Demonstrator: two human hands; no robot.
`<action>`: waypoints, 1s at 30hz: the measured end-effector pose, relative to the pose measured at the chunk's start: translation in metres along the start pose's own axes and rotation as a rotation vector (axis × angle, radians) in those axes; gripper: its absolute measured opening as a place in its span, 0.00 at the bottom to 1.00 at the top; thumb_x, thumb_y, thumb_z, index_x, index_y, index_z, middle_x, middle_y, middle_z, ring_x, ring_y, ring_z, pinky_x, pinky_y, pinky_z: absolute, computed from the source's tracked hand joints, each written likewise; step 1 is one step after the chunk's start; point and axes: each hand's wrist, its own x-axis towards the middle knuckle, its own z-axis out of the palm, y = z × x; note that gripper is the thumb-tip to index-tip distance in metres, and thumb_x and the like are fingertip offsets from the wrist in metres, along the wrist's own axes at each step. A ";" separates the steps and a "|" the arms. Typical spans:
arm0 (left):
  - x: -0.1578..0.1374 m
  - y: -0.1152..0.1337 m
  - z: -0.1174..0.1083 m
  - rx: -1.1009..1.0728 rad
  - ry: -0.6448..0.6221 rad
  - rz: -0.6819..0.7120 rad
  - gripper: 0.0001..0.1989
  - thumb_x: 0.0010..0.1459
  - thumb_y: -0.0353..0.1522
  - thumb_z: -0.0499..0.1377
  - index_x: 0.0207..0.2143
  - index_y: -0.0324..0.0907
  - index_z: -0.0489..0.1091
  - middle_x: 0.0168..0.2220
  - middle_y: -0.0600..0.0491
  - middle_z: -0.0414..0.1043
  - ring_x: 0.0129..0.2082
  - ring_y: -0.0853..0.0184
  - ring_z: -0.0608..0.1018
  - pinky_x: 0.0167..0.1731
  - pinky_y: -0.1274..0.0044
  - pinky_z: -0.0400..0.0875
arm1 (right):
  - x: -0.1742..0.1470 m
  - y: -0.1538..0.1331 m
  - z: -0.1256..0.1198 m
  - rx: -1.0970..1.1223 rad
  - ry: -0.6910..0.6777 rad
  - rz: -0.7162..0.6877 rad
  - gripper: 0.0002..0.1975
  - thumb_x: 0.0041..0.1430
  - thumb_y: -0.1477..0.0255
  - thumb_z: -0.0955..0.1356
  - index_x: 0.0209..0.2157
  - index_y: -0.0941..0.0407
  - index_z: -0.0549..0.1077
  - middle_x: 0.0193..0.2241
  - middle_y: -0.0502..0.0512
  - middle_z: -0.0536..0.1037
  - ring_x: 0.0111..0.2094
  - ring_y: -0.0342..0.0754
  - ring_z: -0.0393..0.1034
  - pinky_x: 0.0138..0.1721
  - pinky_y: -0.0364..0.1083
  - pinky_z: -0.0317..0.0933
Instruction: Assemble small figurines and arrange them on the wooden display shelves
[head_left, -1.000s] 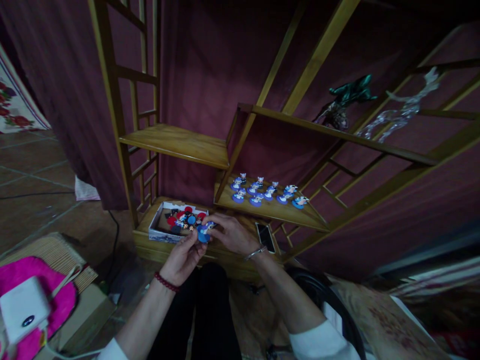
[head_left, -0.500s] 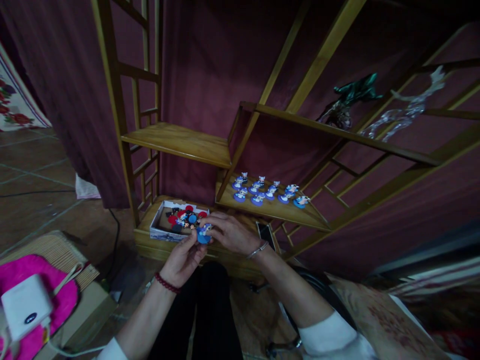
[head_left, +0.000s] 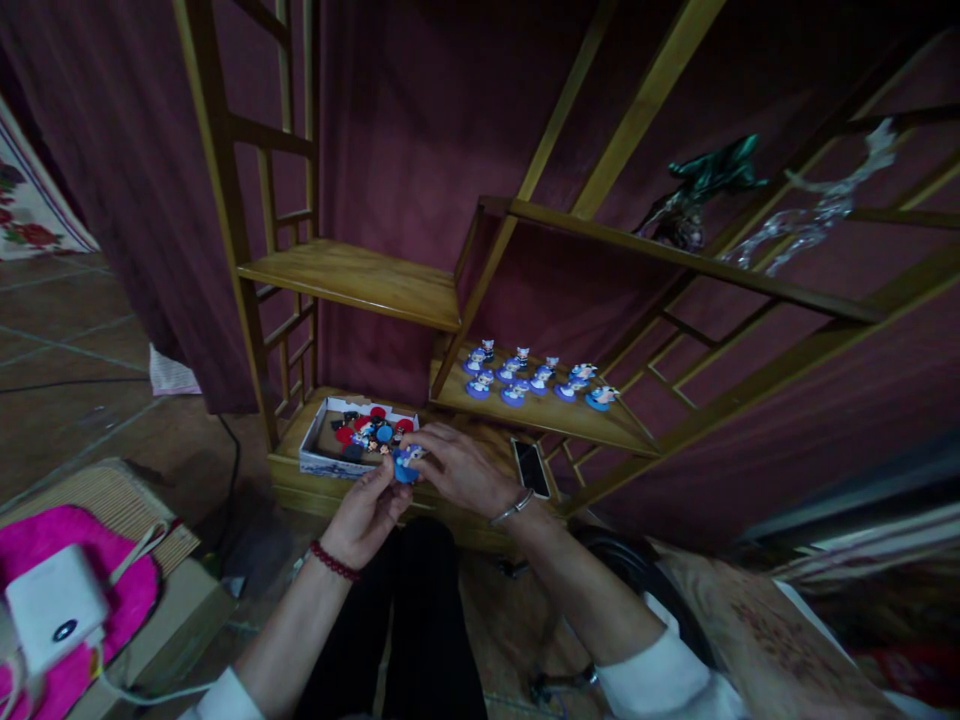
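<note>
Between my two hands is a small figurine [head_left: 407,464] with purple hair and a blue round base. My left hand [head_left: 370,507] pinches it at the base from the left. The fingers of my right hand [head_left: 461,470] close on its upper part from the right. Just behind them, a shallow open box [head_left: 321,465] holds several small figures with red, blue and black bases in a jumble. To the right, several similar figurines [head_left: 514,391] with purple or blue bases stand upright in rows on a raised wooden shelf [head_left: 592,428].
A dark phone [head_left: 531,468] lies on the lower board right of my hand. The wooden rack [head_left: 352,280] rises in front. Higher right stand a green horse-like ornament [head_left: 709,185] and a clear deer ornament [head_left: 817,215]. At left, a white device [head_left: 56,605] rests on pink cloth [head_left: 139,570].
Both hands keep their grip on the figurine, which has shifted very slightly. The view has moved a little, and more of the phone shows beside my right hand.
</note>
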 end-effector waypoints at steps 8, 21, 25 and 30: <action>0.002 -0.004 0.006 -0.009 0.045 0.034 0.09 0.42 0.31 0.64 0.25 0.35 0.70 0.24 0.54 0.70 0.20 0.78 0.68 0.20 0.85 0.64 | -0.003 -0.004 -0.001 0.023 0.038 0.100 0.12 0.55 0.73 0.62 0.42 0.54 0.68 0.37 0.54 0.72 0.40 0.45 0.65 0.43 0.44 0.58; 0.002 -0.004 0.013 0.118 0.024 0.129 0.10 0.41 0.33 0.64 0.24 0.35 0.69 0.21 0.55 0.68 0.20 0.76 0.68 0.21 0.83 0.60 | -0.005 -0.012 0.000 0.086 0.150 0.227 0.10 0.54 0.74 0.62 0.39 0.54 0.68 0.37 0.53 0.72 0.37 0.45 0.66 0.40 0.44 0.59; 0.000 -0.004 0.015 0.130 0.020 0.126 0.09 0.42 0.33 0.64 0.23 0.35 0.68 0.21 0.55 0.68 0.20 0.77 0.68 0.21 0.83 0.60 | -0.006 -0.014 -0.001 0.099 0.154 0.230 0.10 0.54 0.74 0.62 0.39 0.53 0.68 0.37 0.52 0.72 0.38 0.45 0.66 0.40 0.44 0.59; -0.001 -0.002 0.021 0.137 -0.011 0.113 0.09 0.43 0.33 0.63 0.27 0.36 0.70 0.24 0.54 0.70 0.22 0.75 0.70 0.25 0.81 0.64 | -0.008 -0.013 -0.011 0.132 0.149 0.173 0.10 0.54 0.75 0.62 0.39 0.53 0.68 0.38 0.51 0.72 0.40 0.44 0.65 0.43 0.44 0.58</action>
